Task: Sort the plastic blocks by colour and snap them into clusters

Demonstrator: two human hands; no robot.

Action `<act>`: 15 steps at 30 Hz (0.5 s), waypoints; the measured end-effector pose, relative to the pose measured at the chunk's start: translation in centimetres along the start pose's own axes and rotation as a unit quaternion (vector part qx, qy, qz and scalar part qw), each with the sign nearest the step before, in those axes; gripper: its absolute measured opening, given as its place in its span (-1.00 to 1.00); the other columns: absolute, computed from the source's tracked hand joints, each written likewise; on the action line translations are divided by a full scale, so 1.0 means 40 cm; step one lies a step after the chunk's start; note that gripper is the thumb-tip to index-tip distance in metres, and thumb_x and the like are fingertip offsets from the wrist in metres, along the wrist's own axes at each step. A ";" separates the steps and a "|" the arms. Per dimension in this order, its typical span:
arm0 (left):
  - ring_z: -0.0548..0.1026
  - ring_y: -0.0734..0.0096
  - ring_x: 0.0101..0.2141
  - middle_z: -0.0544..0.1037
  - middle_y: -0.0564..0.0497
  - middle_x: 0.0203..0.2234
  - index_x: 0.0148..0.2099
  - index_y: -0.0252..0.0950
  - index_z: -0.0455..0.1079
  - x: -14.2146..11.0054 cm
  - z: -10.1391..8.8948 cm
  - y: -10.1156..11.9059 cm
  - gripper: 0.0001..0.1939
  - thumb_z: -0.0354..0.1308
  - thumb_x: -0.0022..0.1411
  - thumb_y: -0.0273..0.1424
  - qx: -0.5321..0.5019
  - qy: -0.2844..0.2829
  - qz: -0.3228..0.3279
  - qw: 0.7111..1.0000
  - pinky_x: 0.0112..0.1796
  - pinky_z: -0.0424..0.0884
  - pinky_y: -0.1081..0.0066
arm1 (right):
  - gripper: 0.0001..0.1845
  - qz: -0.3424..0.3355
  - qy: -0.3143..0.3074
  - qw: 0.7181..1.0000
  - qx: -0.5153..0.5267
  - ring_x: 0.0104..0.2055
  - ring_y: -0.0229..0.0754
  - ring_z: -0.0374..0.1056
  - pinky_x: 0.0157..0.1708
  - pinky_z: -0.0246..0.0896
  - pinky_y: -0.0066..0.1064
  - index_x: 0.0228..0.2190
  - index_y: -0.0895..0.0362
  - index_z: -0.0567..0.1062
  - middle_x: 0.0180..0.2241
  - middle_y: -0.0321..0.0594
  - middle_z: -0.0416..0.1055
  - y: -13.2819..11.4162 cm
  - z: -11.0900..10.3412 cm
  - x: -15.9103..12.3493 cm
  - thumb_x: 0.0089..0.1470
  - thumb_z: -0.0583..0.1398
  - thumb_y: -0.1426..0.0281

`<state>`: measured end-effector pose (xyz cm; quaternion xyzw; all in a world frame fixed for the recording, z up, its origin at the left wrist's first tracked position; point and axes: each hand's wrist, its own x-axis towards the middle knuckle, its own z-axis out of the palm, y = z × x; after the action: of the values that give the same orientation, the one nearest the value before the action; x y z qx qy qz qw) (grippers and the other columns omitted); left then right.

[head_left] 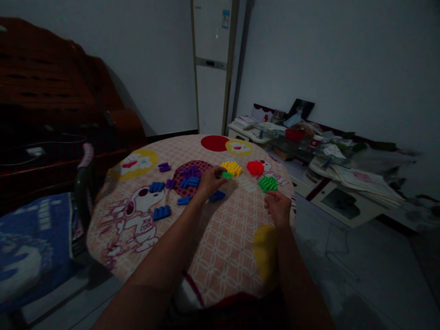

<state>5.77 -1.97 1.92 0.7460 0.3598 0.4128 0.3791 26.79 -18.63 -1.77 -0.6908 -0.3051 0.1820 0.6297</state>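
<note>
Filling the middle of the frame, a round table [220, 256] wears a printed cloth; a wooden bench [41, 68] takes up the upper left, and a tall white cabinet [211, 96] stands at top centre; the left hand [210, 182] reaches over the centre of the table, its fingertips narrowed on a small green piece, while the right hand [277, 207], right of centre, has its fingers curled beside the green heap [268, 184], and I cannot tell whether it holds anything; a yellow heap [232, 168] lies just beyond the left fingertips, a red heap [255, 167] farther right; blue pieces [161, 212] and purple pieces [190, 172] lie left of centre; smallest is the green piece [227, 175], at the left fingertips near the yellow heap; it could slip if the pinch is too light, or knock yellow bits loose if the hand drifts forward; the right knuckles could scatter the green heap if they swing upward, and the left wrist, dropped low, might push the blue pieces about.
</note>
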 end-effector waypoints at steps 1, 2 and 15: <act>0.52 0.34 -0.32 0.59 -0.02 -0.35 -0.14 -0.34 0.52 -0.006 0.021 0.011 -0.66 0.36 -0.03 -0.43 -0.049 -0.030 0.004 0.998 -0.24 0.42 0.39 | -0.56 0.007 -0.024 1.000 0.015 -0.62 -0.28 0.33 -0.72 0.11 -0.52 -0.27 0.22 0.57 -0.55 -0.27 0.48 -0.010 0.013 -0.010 -0.21 0.26 0.22; 0.52 0.36 -0.33 0.58 -0.01 -0.35 -0.12 -0.35 0.51 -0.013 0.042 0.021 -0.64 0.36 -0.04 -0.43 -0.090 -0.057 0.007 0.994 -0.24 0.42 0.40 | -0.56 0.011 -0.047 0.998 0.030 -0.63 -0.28 0.33 -0.72 0.11 -0.53 -0.27 0.22 0.57 -0.55 -0.27 0.49 -0.018 0.026 -0.020 -0.20 0.28 0.21; 0.50 0.40 -0.36 0.57 0.01 -0.38 -0.16 -0.34 0.50 -0.074 0.161 0.051 -0.69 0.36 -0.01 -0.39 -0.098 -0.166 0.049 0.980 -0.33 0.38 0.48 | -0.56 0.005 -0.100 0.990 0.101 -0.69 -0.30 0.26 -0.72 0.12 -0.49 -0.48 0.16 0.51 -0.63 -0.28 0.44 -0.033 0.078 -0.049 -0.14 0.31 0.01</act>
<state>10.78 -7.13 0.26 0.7798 0.2125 0.3349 0.4843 23.11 -17.51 -1.18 -0.6037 -0.3436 0.2829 0.6614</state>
